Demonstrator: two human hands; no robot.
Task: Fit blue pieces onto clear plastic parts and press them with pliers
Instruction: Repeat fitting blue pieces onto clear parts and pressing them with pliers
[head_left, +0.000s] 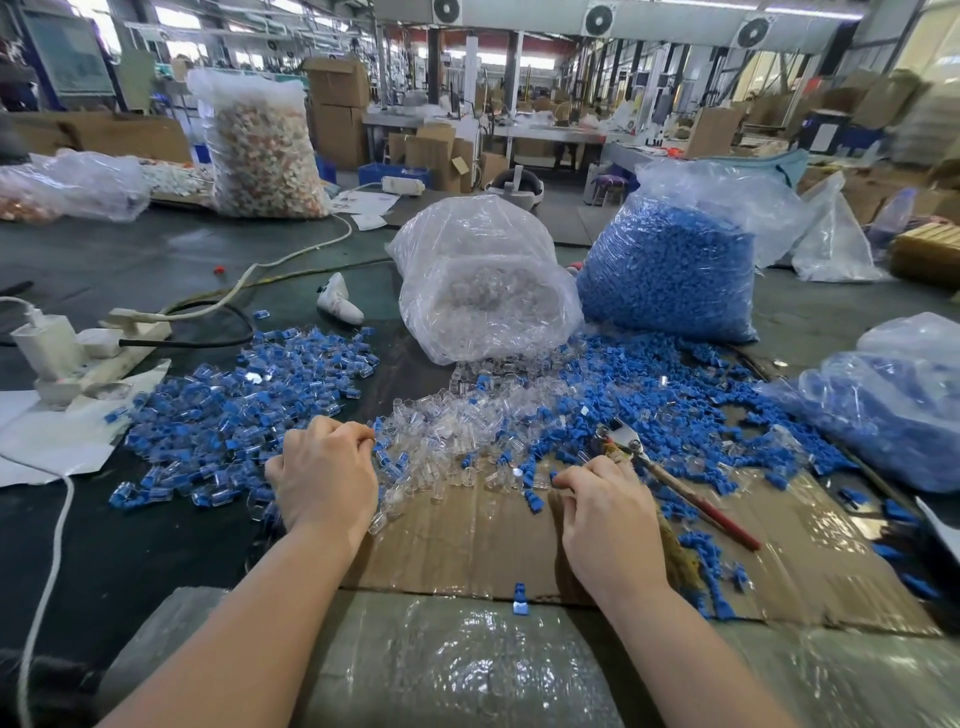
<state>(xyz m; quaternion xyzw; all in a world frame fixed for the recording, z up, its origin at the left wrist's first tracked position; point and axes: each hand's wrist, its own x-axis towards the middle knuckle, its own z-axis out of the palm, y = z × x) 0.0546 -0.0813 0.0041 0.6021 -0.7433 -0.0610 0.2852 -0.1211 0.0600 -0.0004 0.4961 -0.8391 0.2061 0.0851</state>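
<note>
Reaching into the clear plastic parts (441, 441) spread mid-counter, the left hand (324, 473) has its fingers curled at the heap's edge; what they grip, I can't tell. Right hand (608, 512) rests knuckles-up on the cardboard (467, 545), fingers bent among loose blue pieces (649, 395), grasp unclear. Pliers (675, 478) lie just beside it, red handle pointing right.

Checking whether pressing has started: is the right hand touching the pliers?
Cannot tell. In the head view the right hand lies right beside the pliers, but it hides where they would meet.
</note>
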